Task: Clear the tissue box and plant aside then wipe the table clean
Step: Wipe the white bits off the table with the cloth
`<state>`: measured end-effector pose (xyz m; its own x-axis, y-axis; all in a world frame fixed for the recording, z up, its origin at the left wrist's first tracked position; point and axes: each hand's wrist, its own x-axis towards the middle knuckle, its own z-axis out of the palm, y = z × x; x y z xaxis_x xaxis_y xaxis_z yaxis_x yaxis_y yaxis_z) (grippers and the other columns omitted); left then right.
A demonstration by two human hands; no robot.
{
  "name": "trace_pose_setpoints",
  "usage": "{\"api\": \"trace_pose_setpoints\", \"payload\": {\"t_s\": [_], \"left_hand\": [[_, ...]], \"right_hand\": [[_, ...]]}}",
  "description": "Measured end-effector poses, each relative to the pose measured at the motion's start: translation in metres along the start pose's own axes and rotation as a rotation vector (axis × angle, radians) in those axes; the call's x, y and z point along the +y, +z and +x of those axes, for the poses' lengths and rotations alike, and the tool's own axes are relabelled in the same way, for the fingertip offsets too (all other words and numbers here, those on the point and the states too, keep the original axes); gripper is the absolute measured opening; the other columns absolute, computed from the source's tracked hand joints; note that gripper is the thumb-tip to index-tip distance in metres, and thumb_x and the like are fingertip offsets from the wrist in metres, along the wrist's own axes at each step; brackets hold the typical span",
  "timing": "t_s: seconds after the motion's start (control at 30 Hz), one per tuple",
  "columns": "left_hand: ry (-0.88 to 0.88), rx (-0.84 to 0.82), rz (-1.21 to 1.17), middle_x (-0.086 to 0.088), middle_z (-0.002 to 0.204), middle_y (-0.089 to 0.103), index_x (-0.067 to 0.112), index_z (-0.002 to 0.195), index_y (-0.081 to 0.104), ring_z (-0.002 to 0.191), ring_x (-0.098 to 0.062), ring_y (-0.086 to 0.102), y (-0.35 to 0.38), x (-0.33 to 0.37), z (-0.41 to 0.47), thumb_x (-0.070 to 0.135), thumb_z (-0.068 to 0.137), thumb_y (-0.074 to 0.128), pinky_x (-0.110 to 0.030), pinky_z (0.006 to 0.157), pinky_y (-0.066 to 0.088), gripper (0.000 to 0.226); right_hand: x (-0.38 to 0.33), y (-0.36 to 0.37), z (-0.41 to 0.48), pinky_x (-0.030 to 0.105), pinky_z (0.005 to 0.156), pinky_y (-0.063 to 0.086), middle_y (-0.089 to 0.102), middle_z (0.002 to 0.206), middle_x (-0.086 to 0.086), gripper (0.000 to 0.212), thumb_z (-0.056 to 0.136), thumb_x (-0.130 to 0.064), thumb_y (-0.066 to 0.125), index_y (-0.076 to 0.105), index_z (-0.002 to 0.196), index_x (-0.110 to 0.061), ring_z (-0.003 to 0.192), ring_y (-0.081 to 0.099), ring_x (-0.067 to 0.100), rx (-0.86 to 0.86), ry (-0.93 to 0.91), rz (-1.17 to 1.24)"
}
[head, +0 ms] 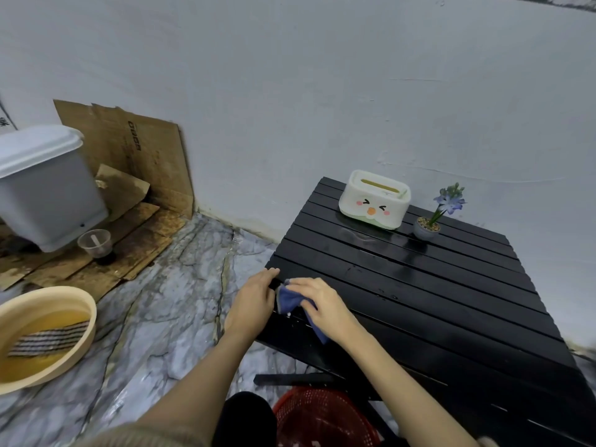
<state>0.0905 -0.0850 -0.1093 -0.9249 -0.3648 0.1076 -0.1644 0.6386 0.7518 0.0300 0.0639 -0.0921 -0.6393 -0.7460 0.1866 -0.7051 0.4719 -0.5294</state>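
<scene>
The black slatted desk (419,285) is the reference. At its near-left corner, the right hand (322,304) presses flat, fingers together, on a blue cleaning cloth (292,300) lying on the slats. The left hand (254,298) grips the desk's left edge just beside the cloth, fingers curled over the rim. The white rounded tissue box with a cartoon face (374,200) stands at the desk's far edge. The small grey-potted plant with blue flowers (432,217) stands just beside the box, to its right.
</scene>
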Motion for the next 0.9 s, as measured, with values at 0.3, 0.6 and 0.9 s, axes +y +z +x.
{"api": "trace_pose_setpoints", "payload": {"t_s": [0.3, 0.6, 0.9], "left_hand": [[0.009, 0.01, 0.008, -0.009, 0.14, 0.047, 0.014, 0.13, 0.045, 0.132, -0.019, 0.039, -0.002, 0.002, -0.001, 0.0, 0.087, 0.039, -0.029, 0.109, 0.03, 0.046], [0.012, 0.007, 0.026, -0.007, 0.141, 0.045, 0.016, 0.131, 0.044, 0.134, -0.018, 0.037, 0.0, 0.001, -0.002, 0.003, 0.088, 0.037, -0.032, 0.111, 0.031, 0.045], [0.012, 0.006, 0.022, -0.01, 0.141, 0.046, 0.013, 0.13, 0.045, 0.134, -0.02, 0.037, 0.0, 0.001, 0.0, 0.0, 0.087, 0.038, -0.032, 0.112, 0.029, 0.045]], "right_hand": [[-0.016, -0.013, -0.07, 0.002, 0.099, 0.026, 0.059, 0.12, 0.006, 0.04, 0.081, 0.003, 0.052, 0.06, 0.115, -0.016, 0.109, 0.039, -0.004, -0.034, -0.059, 0.073], [-0.024, -0.039, -0.13, 0.008, 0.091, 0.037, 0.064, 0.11, -0.011, 0.031, 0.084, -0.011, 0.058, 0.065, 0.108, -0.029, 0.103, 0.05, -0.003, 0.0, -0.052, 0.134], [-0.003, -0.045, -0.036, 0.008, 0.093, 0.027, 0.06, 0.121, 0.002, 0.042, 0.08, 0.008, 0.055, 0.061, 0.116, -0.013, 0.112, 0.048, 0.017, 0.125, 0.135, 0.004]]}}
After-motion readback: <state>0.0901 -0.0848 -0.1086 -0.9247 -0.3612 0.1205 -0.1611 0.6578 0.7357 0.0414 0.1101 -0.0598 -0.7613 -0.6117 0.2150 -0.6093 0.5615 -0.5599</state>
